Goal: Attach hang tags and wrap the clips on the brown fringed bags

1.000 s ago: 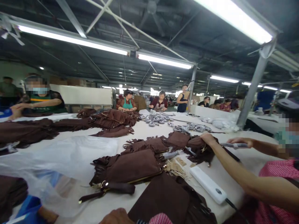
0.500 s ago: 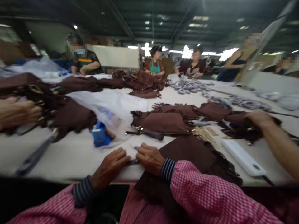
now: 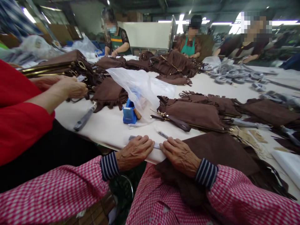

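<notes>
At the table's front edge, my left hand (image 3: 136,151) has its fingers curled over a narrow strap in pale grey wrapping (image 3: 157,145). My right hand (image 3: 181,155) presses its fingers on the strip's other end. Pale wrapping shows between the hands, and grey ends stick out beyond the fingers; the rest is hidden under them. A dark brown suede bag piece (image 3: 211,150) lies under my right wrist and hangs over my lap. Just beyond my hands is a brown fringed bag (image 3: 192,113) with a dark wrist strap (image 3: 179,122) clipped to it.
A blue tape dispenser (image 3: 129,114) stands beside a clear plastic bag (image 3: 142,84). At left, a co-worker's hands (image 3: 70,87) work near stacked brown bags (image 3: 63,62). A grey wrapped strap (image 3: 85,117) lies nearer. Coiled grey straps (image 3: 236,73) are heaped far right.
The view has swung left, bringing a co-worker's red sleeve in and losing the arm at right. My hands have flattened and moved slightly apart along the strip, where pale wrapping now shows.
</notes>
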Demonstrator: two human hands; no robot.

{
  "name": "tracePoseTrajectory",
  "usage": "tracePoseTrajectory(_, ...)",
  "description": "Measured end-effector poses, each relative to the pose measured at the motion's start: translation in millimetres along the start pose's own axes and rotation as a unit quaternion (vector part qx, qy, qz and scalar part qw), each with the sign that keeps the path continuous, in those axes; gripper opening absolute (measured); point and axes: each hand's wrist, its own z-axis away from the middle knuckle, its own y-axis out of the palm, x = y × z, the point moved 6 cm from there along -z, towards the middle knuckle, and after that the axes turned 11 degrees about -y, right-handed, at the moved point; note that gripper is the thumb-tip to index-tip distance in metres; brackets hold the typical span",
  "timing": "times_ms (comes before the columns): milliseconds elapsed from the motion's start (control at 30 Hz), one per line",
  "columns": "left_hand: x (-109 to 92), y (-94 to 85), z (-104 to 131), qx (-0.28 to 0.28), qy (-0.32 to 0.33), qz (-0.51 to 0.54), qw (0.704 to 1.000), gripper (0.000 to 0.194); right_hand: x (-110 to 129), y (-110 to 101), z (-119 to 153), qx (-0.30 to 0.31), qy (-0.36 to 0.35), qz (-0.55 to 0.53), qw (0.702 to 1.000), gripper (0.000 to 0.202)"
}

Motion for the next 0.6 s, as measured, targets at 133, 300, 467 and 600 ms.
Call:
tracePoseTrajectory(133,15,-2.5,-18,0.084,-0.091,0.101,0.987,0.026,5,2,-3,-0.008,-0.002,0.018,1.000,0.025)
tracePoseTrajectory(300,42,8.0,-50,0.211,-0.191,0.257,0.923,0.019,9,4,-3,-0.035,-0.034,0.038,0.998,0.023)
tracePoseTrajectory(467,50,19.2,-57,0.303,-0.202,0.374,0.853,0.025,9,4,6,-0.098,-0.018,0.073,0.992,0.033)
tracePoseTrajectory(600,49,15.5,-51,0.306,-0.208,0.399,0.839,0.018,9,5,15,-0.128,-0.020,0.102,0.986,0.043)
